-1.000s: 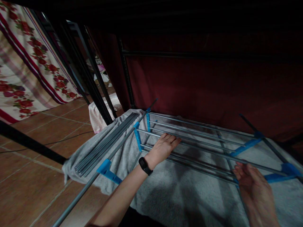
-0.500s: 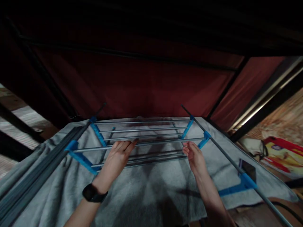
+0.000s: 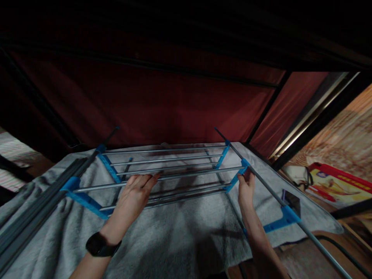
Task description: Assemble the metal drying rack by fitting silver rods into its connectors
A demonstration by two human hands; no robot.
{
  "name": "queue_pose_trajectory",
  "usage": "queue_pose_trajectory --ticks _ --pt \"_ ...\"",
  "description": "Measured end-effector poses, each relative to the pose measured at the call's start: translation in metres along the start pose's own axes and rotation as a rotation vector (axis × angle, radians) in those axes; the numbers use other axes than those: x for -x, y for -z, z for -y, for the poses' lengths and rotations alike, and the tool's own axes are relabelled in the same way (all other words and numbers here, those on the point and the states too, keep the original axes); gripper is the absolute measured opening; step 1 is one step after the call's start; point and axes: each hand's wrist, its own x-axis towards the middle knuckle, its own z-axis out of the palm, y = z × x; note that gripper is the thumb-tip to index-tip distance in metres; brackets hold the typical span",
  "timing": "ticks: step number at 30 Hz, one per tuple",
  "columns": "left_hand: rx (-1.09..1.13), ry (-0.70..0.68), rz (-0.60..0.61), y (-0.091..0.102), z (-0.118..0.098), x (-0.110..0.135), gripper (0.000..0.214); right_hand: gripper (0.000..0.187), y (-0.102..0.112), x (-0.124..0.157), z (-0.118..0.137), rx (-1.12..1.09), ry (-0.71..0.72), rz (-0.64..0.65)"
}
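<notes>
A metal rack [image 3: 171, 169] of grey rods and blue plastic brackets lies on a grey towel [image 3: 186, 236]. My left hand [image 3: 132, 197], with a black watch on its wrist, rests flat on the rods near the rack's middle, fingers stretched out. My right hand [image 3: 246, 188] is at the rack's right side, fingers curled against a blue bracket [image 3: 236, 179] where it meets the long side rod [image 3: 273, 193]. Whether these fingers grip the bracket is hard to tell in the dim light.
A bundle of loose grey rods [image 3: 35, 217] lies on the towel at the left. A dark red cloth wall [image 3: 162, 100] on a black frame stands just behind the rack. At the right are a red and yellow package [image 3: 337, 184] and a tiled floor.
The view swung right, then steadied. My right hand moved from the rods out to the blue bracket on the right side. My left hand stayed flat on the rods.
</notes>
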Motion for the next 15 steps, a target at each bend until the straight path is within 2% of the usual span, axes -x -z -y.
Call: queue_pose_trajectory --ticks 7,15 --pt "-0.006 0.023 0.011 0.001 0.0 0.001 0.049 0.058 -0.007 0.002 0.008 0.019 0.008 0.009" --pt "0.005 0.026 -0.001 0.005 0.003 0.005 0.046 0.056 -0.018 0.005 0.008 0.026 -0.002 -0.063"
